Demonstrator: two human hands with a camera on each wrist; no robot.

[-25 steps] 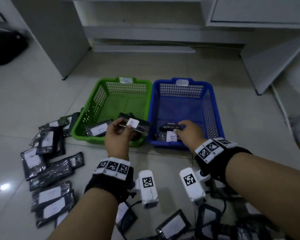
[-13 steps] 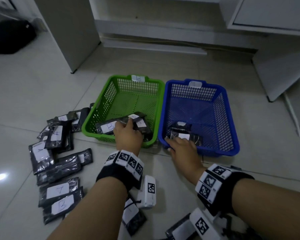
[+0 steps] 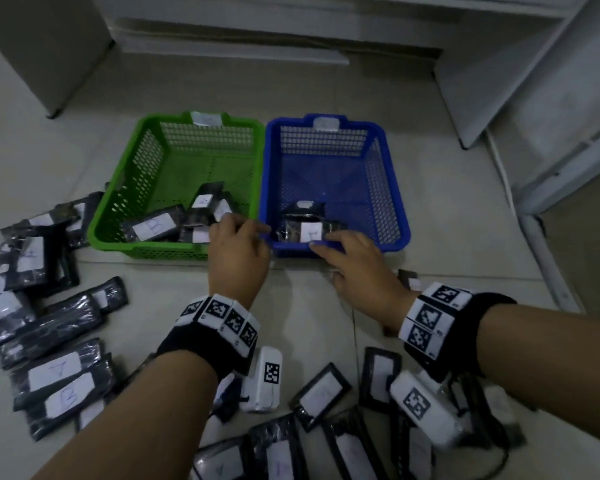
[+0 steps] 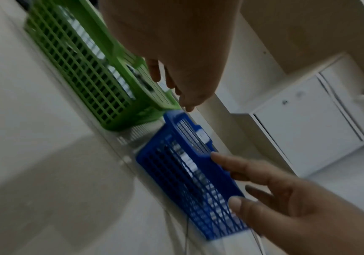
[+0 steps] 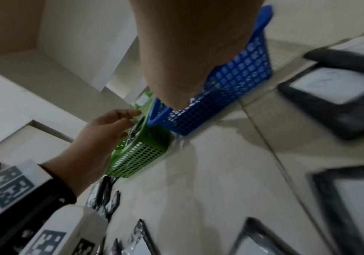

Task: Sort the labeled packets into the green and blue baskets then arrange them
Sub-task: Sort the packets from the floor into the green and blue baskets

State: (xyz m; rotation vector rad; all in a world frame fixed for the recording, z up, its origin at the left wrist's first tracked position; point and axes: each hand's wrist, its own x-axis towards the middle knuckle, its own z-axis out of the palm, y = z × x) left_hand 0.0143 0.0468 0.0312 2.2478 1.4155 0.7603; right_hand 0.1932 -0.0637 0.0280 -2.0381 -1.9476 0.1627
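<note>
The green basket [image 3: 118, 216] and the blue basket [image 3: 400, 216] stand side by side on the tiled floor. Several black packets with white labels lie in the green one, the nearest [image 3: 153, 227] marked B. In the blue basket lies a small pile of packets [image 3: 305, 230]. My left hand [image 3: 243, 226] hovers at the green basket's near right corner, fingers relaxed and empty. At the blue basket's near rim, my right hand [image 3: 329, 244] has its fingers spread and holds nothing. In the left wrist view both hands' fingers [image 4: 170, 82] [image 4: 264, 189] hang loose beside the baskets.
Loose labelled packets lie on the floor to the left [image 3: 49, 306] and in front of me [image 3: 319, 393]. White cabinets [image 3: 534, 81] stand behind and to the right of the baskets. A grey panel [image 3: 42, 46] stands at the back left.
Both hands have let go of the packets they carried, the left's into the green basket, the right's into the blue. They have drawn back to the near rims, empty.
</note>
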